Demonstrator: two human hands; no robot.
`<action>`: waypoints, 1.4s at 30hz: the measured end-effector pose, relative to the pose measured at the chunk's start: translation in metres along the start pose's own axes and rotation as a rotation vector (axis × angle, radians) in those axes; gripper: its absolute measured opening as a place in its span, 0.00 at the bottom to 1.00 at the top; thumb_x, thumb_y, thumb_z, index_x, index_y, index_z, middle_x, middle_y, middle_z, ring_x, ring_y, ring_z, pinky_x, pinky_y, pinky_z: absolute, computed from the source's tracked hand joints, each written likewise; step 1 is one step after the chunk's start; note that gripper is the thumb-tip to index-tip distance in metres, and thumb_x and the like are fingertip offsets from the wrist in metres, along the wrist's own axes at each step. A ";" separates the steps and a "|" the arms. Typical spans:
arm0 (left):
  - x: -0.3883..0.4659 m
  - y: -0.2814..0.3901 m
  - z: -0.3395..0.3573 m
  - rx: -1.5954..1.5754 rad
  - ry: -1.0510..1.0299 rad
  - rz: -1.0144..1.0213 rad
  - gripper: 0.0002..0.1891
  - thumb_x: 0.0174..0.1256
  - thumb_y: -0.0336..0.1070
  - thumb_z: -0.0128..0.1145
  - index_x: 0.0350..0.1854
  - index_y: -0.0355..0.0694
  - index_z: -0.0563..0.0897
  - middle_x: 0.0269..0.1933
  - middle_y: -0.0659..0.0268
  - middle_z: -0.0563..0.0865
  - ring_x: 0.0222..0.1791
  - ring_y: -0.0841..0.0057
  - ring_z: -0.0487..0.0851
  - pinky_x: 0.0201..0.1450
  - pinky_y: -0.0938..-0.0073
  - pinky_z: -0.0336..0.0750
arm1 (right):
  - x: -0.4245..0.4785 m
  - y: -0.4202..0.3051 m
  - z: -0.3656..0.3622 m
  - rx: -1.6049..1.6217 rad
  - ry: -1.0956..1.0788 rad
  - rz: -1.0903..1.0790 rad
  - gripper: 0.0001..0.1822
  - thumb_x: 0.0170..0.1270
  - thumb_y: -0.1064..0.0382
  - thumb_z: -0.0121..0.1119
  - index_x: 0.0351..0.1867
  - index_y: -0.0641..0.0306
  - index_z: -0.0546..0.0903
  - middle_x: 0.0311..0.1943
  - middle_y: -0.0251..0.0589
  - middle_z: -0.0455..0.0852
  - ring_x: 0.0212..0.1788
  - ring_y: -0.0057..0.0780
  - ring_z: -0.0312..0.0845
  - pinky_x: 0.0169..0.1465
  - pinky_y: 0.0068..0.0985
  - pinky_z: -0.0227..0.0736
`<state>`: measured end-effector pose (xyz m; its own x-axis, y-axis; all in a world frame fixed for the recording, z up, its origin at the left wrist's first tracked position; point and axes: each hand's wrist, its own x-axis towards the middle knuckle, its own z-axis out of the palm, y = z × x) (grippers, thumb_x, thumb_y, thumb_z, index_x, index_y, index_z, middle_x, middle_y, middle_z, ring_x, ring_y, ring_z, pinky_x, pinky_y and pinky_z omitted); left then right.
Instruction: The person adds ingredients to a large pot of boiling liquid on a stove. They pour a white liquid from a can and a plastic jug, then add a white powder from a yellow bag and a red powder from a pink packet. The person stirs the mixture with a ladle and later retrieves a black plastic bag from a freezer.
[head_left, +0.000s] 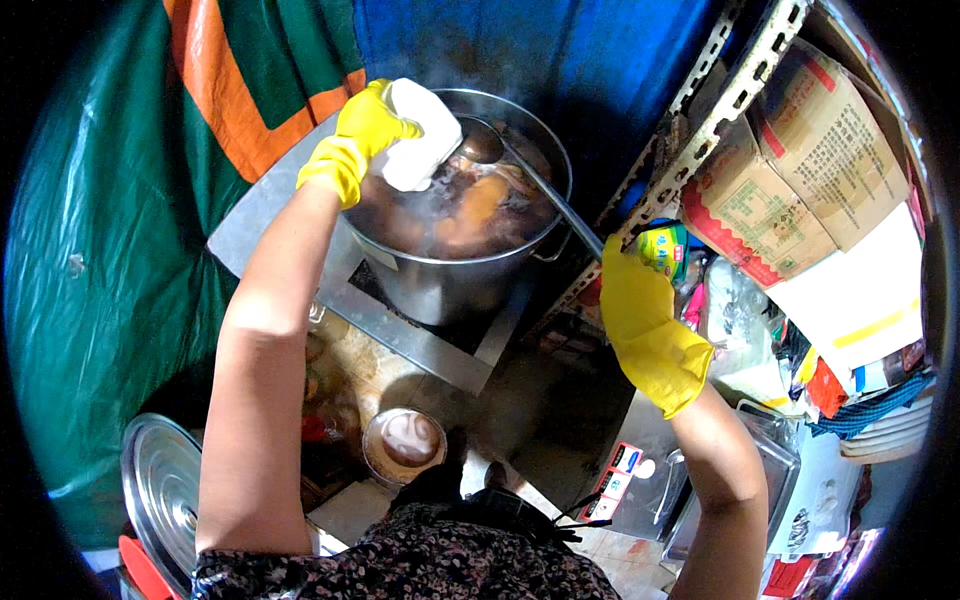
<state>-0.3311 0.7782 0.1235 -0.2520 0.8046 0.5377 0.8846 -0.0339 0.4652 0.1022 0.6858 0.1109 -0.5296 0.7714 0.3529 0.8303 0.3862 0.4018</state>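
My left hand (375, 124), in a yellow rubber glove, grips a white container (420, 142) tilted over the far left rim of a large stainless steel stockpot (442, 289). Whether anything runs out of it cannot be seen. In the pot, brownish-orange pieces of food (480, 202) lie in dark, steaming liquid. A long-handled metal ladle (551, 193) slants across the right side of the pot, its bowl near the white container. My right hand (637, 292), gloved the same way, is closed around the handle's end, outside the pot; the glove hides the fingers.
The pot stands on a metal stove (450, 367). A perforated metal shelf upright (720, 139) rises close right, beside cardboard boxes (795, 172) and packets. Green tarpaulin (112, 262) hangs left. Low down are a basin (405, 450) and a round metal lid (161, 487).
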 end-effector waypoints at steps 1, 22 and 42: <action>0.001 -0.008 -0.005 -0.046 0.014 -0.024 0.47 0.34 0.48 0.80 0.62 0.32 0.76 0.53 0.47 0.85 0.55 0.55 0.83 0.58 0.64 0.76 | 0.005 0.000 0.000 0.019 -0.044 0.009 0.11 0.67 0.64 0.52 0.49 0.59 0.76 0.28 0.39 0.87 0.28 0.36 0.88 0.28 0.32 0.82; 0.018 0.055 -0.049 -0.047 -0.114 -0.019 0.42 0.35 0.39 0.80 0.59 0.30 0.78 0.51 0.50 0.86 0.52 0.61 0.85 0.56 0.68 0.78 | -0.013 0.012 0.011 -0.052 0.019 0.038 0.10 0.66 0.63 0.52 0.47 0.59 0.77 0.23 0.35 0.85 0.23 0.33 0.86 0.24 0.30 0.78; 0.021 0.067 -0.045 0.136 -0.369 0.070 0.45 0.32 0.41 0.78 0.62 0.33 0.77 0.53 0.48 0.85 0.56 0.56 0.83 0.59 0.67 0.75 | -0.010 0.003 -0.003 -0.101 0.007 0.012 0.12 0.65 0.64 0.52 0.49 0.60 0.76 0.23 0.36 0.84 0.23 0.33 0.85 0.22 0.29 0.77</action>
<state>-0.2951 0.7665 0.1973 -0.0537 0.9630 0.2643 0.9448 -0.0367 0.3256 0.1096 0.6781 0.1115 -0.5214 0.7719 0.3638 0.8150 0.3241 0.4803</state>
